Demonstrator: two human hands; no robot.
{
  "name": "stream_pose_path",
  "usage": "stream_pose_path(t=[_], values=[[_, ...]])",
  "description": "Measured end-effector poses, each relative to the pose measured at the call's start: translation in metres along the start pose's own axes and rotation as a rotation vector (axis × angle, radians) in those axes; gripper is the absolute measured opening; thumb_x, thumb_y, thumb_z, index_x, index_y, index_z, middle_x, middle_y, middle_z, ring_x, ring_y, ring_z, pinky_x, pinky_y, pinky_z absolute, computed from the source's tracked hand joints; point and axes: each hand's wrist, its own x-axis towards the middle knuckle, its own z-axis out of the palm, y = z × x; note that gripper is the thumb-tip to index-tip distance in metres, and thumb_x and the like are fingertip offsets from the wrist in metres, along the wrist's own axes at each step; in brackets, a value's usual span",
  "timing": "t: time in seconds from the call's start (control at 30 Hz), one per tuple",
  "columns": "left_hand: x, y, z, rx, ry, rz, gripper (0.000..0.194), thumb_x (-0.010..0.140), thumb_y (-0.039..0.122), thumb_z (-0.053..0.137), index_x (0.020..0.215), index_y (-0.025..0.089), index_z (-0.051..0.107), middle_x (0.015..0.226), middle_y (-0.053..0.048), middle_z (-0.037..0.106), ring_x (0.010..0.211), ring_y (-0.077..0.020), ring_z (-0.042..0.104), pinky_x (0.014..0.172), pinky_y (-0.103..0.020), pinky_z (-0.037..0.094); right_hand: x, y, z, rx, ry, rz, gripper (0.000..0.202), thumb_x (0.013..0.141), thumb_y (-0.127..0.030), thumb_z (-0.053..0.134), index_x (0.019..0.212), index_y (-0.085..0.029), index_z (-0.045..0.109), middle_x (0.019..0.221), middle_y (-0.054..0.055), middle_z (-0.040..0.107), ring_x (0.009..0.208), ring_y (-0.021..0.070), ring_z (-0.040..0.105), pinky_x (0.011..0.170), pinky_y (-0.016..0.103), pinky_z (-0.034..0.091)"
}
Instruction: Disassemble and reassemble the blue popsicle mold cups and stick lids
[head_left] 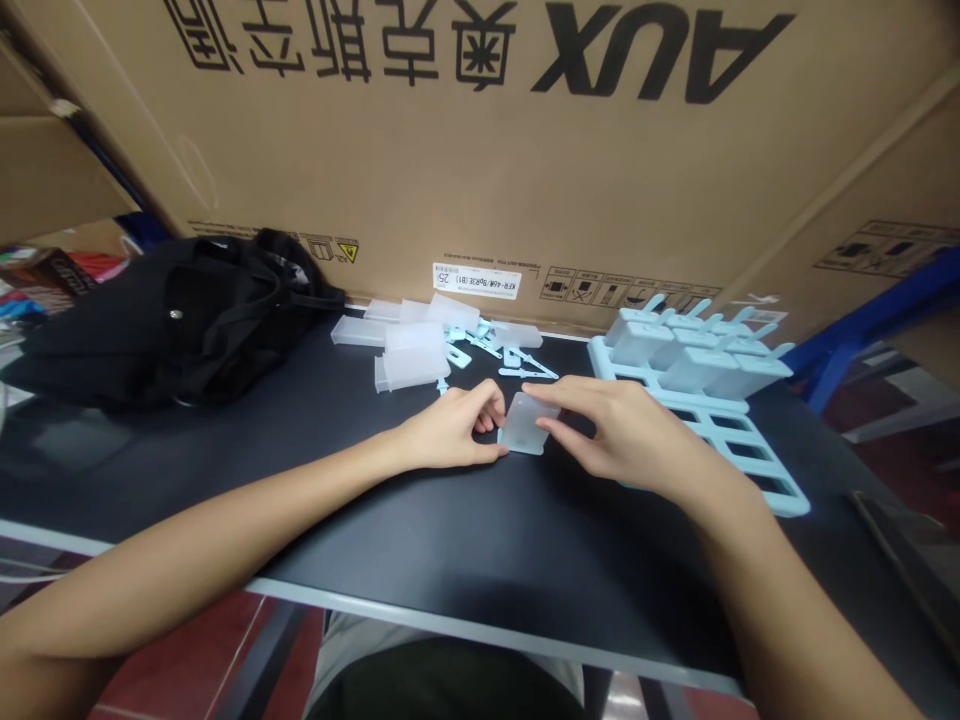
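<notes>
Between my hands, just above the dark table, is a frosted, translucent popsicle mold (528,424). My right hand (626,430) pinches it from the right, thumb and fingers on its side and upper edge. My left hand (454,428) is closed at its left side, with the thumb at the lower edge, where a strip of light blue shows. How much of that blue part lies inside the left fingers is hidden. Behind the left hand lie several loose popsicle molds (415,352) and light blue popsicle sticks (529,362).
At the right, a light blue popsicle mold tray (784,490) carries several upright molds with sticks (694,368). A black bag (172,320) lies at the left. A large cardboard box (420,160) stands along the back. The table's pale front edge (420,620) runs near my body.
</notes>
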Motion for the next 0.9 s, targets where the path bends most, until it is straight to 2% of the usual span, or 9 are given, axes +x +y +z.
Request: stream_pose_path(t=[0.27, 0.47, 0.67, 0.77, 0.9], values=[[0.0006, -0.0004, -0.0005, -0.014, -0.001, 0.014, 0.04, 0.073, 0.03, 0.078, 0.097, 0.023, 0.046, 0.09, 0.001, 0.065, 0.076, -0.0133, 0.061, 0.074, -0.029, 0.055, -0.0013, -0.001, 0.0031, -0.016, 0.021, 0.006, 0.036, 0.096, -0.021, 0.052, 0.13, -0.021, 0.063, 0.12, 0.007, 0.072, 0.099, 0.0221, 0.071, 0.082, 0.034, 0.054], [-0.0003, 0.002, 0.0005, 0.011, 0.006, 0.017, 0.038, 0.075, 0.028, 0.076, 0.099, 0.023, 0.047, 0.088, 0.001, 0.064, 0.077, -0.0145, 0.06, 0.074, -0.03, 0.055, -0.0014, -0.0039, 0.0024, -0.008, 0.038, 0.011, 0.035, 0.094, -0.021, 0.054, 0.127, -0.023, 0.064, 0.118, 0.006, 0.073, 0.098, 0.0228, 0.072, 0.084, 0.035, 0.055], [-0.0017, 0.0032, 0.0041, 0.12, -0.01, 0.042, 0.04, 0.079, 0.039, 0.075, 0.102, 0.024, 0.047, 0.093, -0.002, 0.062, 0.085, -0.0197, 0.064, 0.077, -0.033, 0.055, 0.0004, -0.0029, 0.0065, 0.079, -0.01, 0.026, 0.039, 0.091, -0.021, 0.058, 0.13, -0.022, 0.058, 0.121, 0.008, 0.07, 0.102, 0.0227, 0.068, 0.086, 0.035, 0.054], [-0.001, 0.0036, 0.0046, 0.089, -0.018, 0.051, 0.04, 0.079, 0.035, 0.074, 0.105, 0.024, 0.046, 0.095, -0.002, 0.064, 0.088, -0.0198, 0.065, 0.081, -0.033, 0.056, 0.0013, -0.0012, 0.0087, 0.149, -0.06, 0.025, 0.04, 0.09, -0.022, 0.059, 0.13, -0.024, 0.054, 0.12, 0.006, 0.069, 0.094, 0.0194, 0.068, 0.08, 0.032, 0.053], [0.0006, 0.0042, 0.0038, 0.021, -0.018, 0.052, 0.041, 0.077, 0.032, 0.076, 0.102, 0.023, 0.044, 0.095, -0.001, 0.066, 0.087, -0.0182, 0.067, 0.082, -0.032, 0.058, 0.0018, -0.0026, 0.0083, 0.148, -0.077, -0.005, 0.039, 0.091, -0.021, 0.056, 0.129, -0.025, 0.052, 0.12, 0.006, 0.068, 0.096, 0.0201, 0.066, 0.08, 0.032, 0.051]])
